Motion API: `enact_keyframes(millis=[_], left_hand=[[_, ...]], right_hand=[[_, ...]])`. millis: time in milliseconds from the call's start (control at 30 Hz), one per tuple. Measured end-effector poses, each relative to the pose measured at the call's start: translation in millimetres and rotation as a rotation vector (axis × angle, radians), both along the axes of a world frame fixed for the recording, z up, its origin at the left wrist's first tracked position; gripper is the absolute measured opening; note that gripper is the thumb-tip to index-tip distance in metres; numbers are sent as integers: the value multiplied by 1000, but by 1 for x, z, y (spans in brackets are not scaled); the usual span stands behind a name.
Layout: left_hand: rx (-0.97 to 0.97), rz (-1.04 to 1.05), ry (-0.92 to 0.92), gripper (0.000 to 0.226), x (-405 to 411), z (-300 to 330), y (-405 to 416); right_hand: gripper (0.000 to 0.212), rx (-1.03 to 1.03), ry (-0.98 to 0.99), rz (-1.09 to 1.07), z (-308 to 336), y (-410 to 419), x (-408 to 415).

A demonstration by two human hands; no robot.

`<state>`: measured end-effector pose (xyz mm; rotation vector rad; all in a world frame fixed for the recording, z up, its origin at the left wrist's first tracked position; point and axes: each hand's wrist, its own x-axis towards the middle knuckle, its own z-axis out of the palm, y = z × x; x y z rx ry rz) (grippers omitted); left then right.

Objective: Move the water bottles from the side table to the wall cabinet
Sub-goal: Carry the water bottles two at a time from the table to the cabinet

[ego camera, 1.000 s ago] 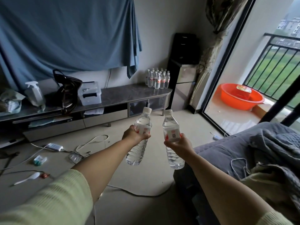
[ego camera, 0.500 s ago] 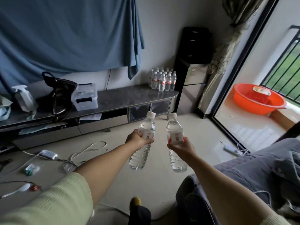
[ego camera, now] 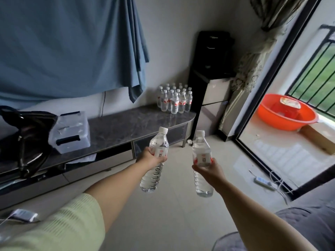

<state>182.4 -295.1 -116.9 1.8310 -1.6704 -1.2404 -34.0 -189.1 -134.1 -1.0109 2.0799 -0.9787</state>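
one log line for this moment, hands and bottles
left hand: grips bottle | right hand: grips second bottle | both bottles upright, over floor | bottle group on cabinet ahead

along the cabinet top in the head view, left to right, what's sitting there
black handbag → clear plastic storage box → cluster of water bottles at the right end of the cabinet top

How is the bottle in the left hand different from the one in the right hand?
The left-hand bottle tilts, its cap leaning right; the right-hand bottle stands nearly upright. The left-hand bottle's cap sits higher in the view than the right-hand bottle's. Both are clear, white-capped, red-and-white labelled, gripped mid-body.
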Motion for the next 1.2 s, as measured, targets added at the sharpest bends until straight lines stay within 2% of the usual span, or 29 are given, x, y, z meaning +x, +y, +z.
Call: enact_keyframes(millis=[100,233,300,400,467,533,600,667,833,967,1200], left_hand=[[18,-17,-3,64,-18,-8,-36],[66,-17,6,70,-41,-20,-83],[77,-1,30,69,-55,-27,-117],[117,34,113,63,-77,-34,-171],[127,80,121,69,-95,-38,-213],[128,116,93,84,-108,-42,-249],[135,135,86,74,-122,-46,-287],[132,149,92,64,-132,-50,-312],[169,161,76,56,-147,-59,-366],[209,149,78,57,-158,-75,-429],[306,85,107,67,-169,-104,-571]], right_hand=[[28,24,-1,-3,-6,-32,-18],[40,49,-8,22,-21,-90,-45],[38,52,-30,37,-27,-132,-59],[27,16,-45,85,-28,-193,-77],[18,29,-57,129,-31,-239,-96],[25,45,-65,141,-32,-276,-112],[34,58,-59,135,-34,-317,-131],[33,57,-48,140,-38,-350,-144],[37,116,-44,142,-46,-416,-156],[55,173,-48,141,-68,-476,-164],[41,206,-118,53,-96,-602,-156]])
